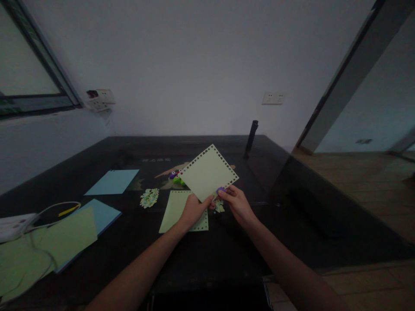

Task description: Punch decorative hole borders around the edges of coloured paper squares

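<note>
A pale green sheet of paper [209, 172] is held tilted above the table, with small punched holes along its two upper edges and its right corner. My left hand [195, 211] pinches its lower corner between thumb and fingers. In my right hand [239, 204] is a small purple craft punch [221, 190], closed in the fingers at the sheet's lower right edge. Under my left hand lies another green sheet [175, 211] with holes along its edges. Small paper cut-outs [219, 206] lie below the punch, partly hidden by my hands.
Left of the hands is a pile of cut-outs [149, 198]. Green and red craft punches [178, 179] sit behind the held sheet. Blue paper [113, 182], more green sheets [71, 233] and a white power strip [16, 226] with a cable lie left. A black upright object [251, 139] stands at the back right.
</note>
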Available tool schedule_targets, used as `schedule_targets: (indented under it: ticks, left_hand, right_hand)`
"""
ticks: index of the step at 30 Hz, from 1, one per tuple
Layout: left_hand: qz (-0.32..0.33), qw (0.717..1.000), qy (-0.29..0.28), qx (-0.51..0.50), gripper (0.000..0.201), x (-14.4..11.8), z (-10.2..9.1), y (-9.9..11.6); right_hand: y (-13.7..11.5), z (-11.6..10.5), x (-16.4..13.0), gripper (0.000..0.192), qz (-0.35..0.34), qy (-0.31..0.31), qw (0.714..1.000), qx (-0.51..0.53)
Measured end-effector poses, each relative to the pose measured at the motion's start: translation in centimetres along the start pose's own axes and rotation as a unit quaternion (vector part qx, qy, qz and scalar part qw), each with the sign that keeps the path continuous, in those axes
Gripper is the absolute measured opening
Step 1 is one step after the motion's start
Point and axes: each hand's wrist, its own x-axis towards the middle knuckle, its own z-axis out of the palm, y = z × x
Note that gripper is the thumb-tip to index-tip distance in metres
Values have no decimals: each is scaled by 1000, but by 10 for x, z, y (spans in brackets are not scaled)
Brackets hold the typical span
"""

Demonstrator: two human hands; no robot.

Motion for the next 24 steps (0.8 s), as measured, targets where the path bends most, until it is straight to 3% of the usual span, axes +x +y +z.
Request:
schedule_targets:
  ticks: [24]
  left_hand:
    - [-1,1000,10,-25,23,2,-1,0]
  right_hand:
    - [-11,3,-3,30,56,-36,998,6]
